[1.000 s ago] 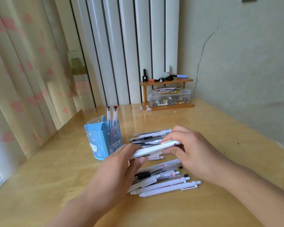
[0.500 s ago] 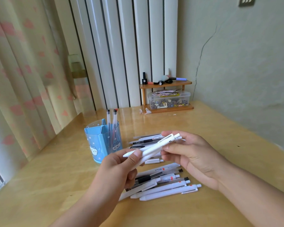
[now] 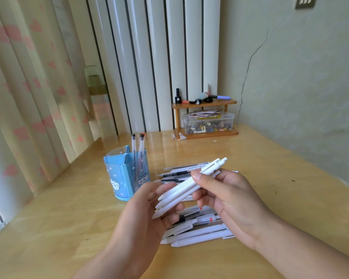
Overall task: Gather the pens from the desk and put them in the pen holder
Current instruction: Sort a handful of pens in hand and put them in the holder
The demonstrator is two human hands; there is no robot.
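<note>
My right hand (image 3: pixel 228 196) pinches a small bundle of white pens (image 3: pixel 186 187) above the desk, their clicker ends pointing up and right. The tips of the bundle lie against the fingers of my left hand (image 3: pixel 147 216), which is held palm up with relaxed fingers. Below both hands a pile of several white pens (image 3: pixel 199 232) lies on the wooden desk (image 3: pixel 69 228), and more pens (image 3: pixel 177 173) lie behind the hands. The blue pen holder (image 3: pixel 125 178) with cat faces stands left of the pile and has two clear pens upright in it.
A small wooden shelf (image 3: pixel 205 117) with a clear box of small items stands at the desk's back edge against the wall. Curtains hang along the left side. A crumpled scrap (image 3: pixel 177 136) lies beside the shelf.
The bundle of white pens has been lifted off the pile and tilted up. My left hand has turned palm up under the tips. My right hand now grips nearer the clicker ends.
</note>
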